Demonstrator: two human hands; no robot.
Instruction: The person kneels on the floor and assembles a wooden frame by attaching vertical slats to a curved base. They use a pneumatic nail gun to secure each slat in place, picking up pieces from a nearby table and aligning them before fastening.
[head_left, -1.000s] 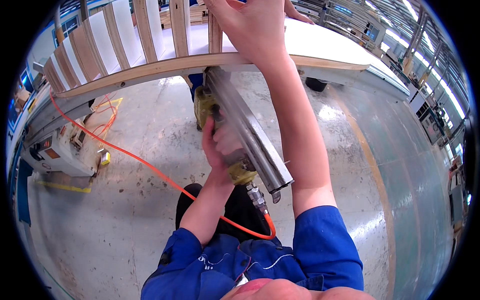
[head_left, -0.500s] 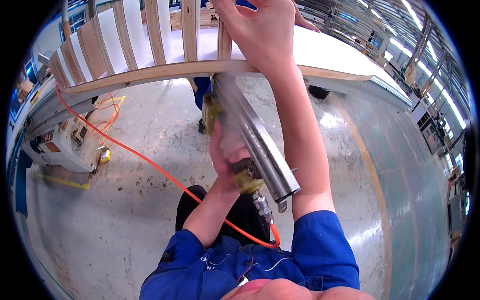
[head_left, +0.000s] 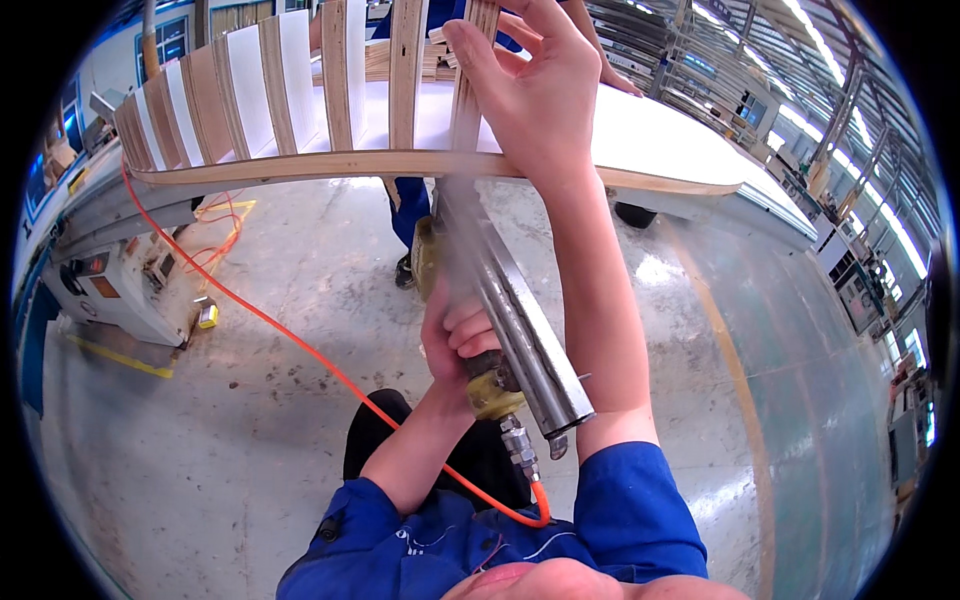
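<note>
My left hand [head_left: 460, 325] is wrapped around the grip of an air nail gun [head_left: 535, 345], its long metal magazine slanting down to the right. The gun's nose points up at the wooden edge strip of a white panel [head_left: 330, 164]; a whitish blur covers that spot, so contact is hard to tell. Above it a plywood slat [head_left: 468, 110] stands upright on the panel. Alongside this slat is my right hand [head_left: 548, 100], its thumb against the slat and its wrist over the panel edge. Several more plywood slats [head_left: 403, 75] stand in a row to the left.
An orange air hose [head_left: 300, 340] runs from the gun past my left forearm to the bench's left end. Across the panel stands a person in blue, a hand [head_left: 622, 82] near its far side. A grey machine cabinet [head_left: 125, 295] stands on the floor at left.
The panel and slats sit slightly lower and farther right in view. The gun's rear end has shifted a little down and left. Both hands keep their holds.
</note>
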